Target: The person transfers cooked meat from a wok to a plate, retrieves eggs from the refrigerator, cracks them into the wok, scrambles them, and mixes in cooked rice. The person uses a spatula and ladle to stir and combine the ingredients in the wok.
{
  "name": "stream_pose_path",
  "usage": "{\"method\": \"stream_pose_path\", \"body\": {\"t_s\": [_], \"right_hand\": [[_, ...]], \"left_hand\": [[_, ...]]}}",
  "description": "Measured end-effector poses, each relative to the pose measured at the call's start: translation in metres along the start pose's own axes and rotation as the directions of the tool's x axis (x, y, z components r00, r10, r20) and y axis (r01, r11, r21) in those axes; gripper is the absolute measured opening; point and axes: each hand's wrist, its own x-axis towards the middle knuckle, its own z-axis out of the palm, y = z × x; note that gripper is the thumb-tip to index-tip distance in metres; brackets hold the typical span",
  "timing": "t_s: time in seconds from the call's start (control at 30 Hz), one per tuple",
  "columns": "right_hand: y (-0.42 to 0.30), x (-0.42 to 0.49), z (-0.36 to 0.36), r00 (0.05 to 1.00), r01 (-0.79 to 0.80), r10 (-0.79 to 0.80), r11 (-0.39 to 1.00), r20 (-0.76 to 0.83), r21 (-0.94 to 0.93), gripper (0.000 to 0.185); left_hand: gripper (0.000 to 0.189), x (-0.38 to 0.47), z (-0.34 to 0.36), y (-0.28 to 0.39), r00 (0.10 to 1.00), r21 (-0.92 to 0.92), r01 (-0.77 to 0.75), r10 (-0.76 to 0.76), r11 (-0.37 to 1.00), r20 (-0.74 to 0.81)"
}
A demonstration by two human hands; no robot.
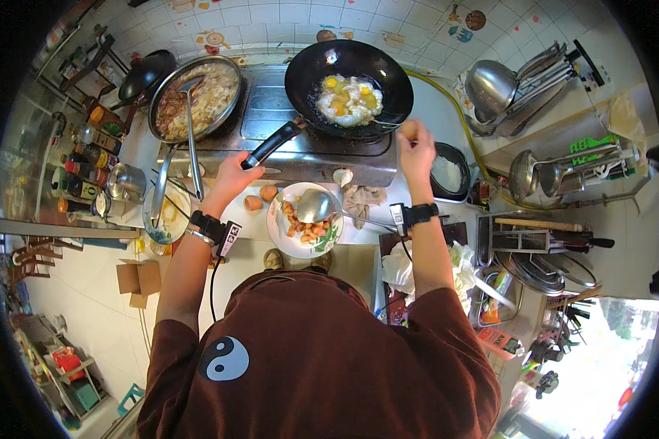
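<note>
My left hand is closed around the end of the black handle of a wok. The dark wok sits on the right side of a steel gas stove, with several eggs frying in it, some yolks whole. My right hand is at the wok's right rim, its fingers around a brown egg or eggshell; whether it is whole I cannot tell. A thin pale line runs from the eggs towards that hand. Brown eggshells lie on the counter before the stove.
A pan of cooked food with a metal spatula occupies the left burner. Nearer me, a ladle rests across a plate of diced food. A white-filled black container, cloth and cabbage stand right; bottles line the left.
</note>
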Motion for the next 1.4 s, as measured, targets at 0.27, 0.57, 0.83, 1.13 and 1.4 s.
{"method": "stream_pose_path", "body": {"t_s": [0.27,0.57,0.83,1.13,1.4], "right_hand": [[-0.044,0.065,-0.039,0.895,-0.437,0.308,0.472,0.321,0.765,0.031],[-0.066,0.142,0.000,0.908,-0.163,0.131,0.986,0.398,0.047,0.033],[-0.067,0.151,0.044,0.934,0.071,0.033,0.959,0.357,-0.274,0.042],[-0.107,0.179,0.060,0.832,0.421,-0.018,0.670,0.554,-0.611,0.055],[-0.148,0.236,0.033,0.764,0.612,-0.181,0.506,0.619,-0.607,0.055]], "left_hand": [[0.024,-0.009,-0.007,0.011,0.998,-0.014,-0.014,0.015,1.000,0.065],[0.024,-0.012,-0.009,0.013,0.998,0.019,-0.066,0.066,0.998,0.022],[0.029,-0.008,-0.014,0.012,0.998,0.032,-0.031,0.029,0.999,0.057],[0.030,-0.008,-0.015,0.011,0.998,0.020,-0.015,0.014,1.000,0.058],[0.023,-0.006,-0.013,0.009,0.999,-0.009,-0.009,0.010,1.000,0.046]]}}
